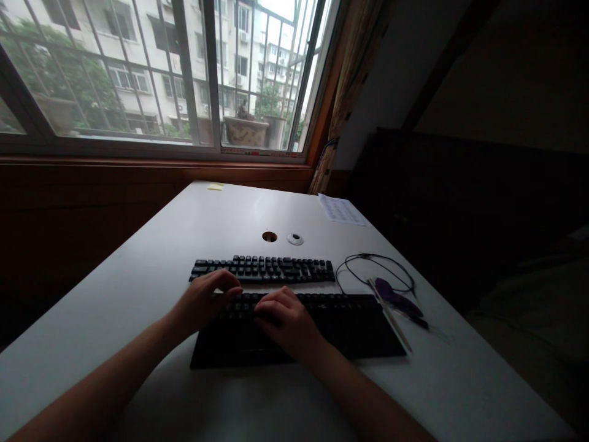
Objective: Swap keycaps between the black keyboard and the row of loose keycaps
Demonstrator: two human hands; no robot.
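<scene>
A black keyboard body (350, 328) lies on the white table in front of me, with keys visible along its far side and a broad dark area nearer to me. Just beyond it are rows of black keycaps (285, 269), set out in keyboard order. My left hand (207, 298) is over the left part of the keyboard body, fingers curled and thumb and fingertips drawn together. Close beside it, my right hand (289, 319) rests over the middle of the body with bent, closed fingers. Whatever either hand's fingertips hold, if anything, is hidden or too small to make out.
Right of the keyboard are a coiled black cable (377, 258), a thin light stick (391, 316) and a purple item (398, 298) beside a dark-handled wire tool (419, 321). A round grommet (295, 239), a table hole (269, 236), a printed sheet (343, 210) and a yellow note (215, 186) lie farther back.
</scene>
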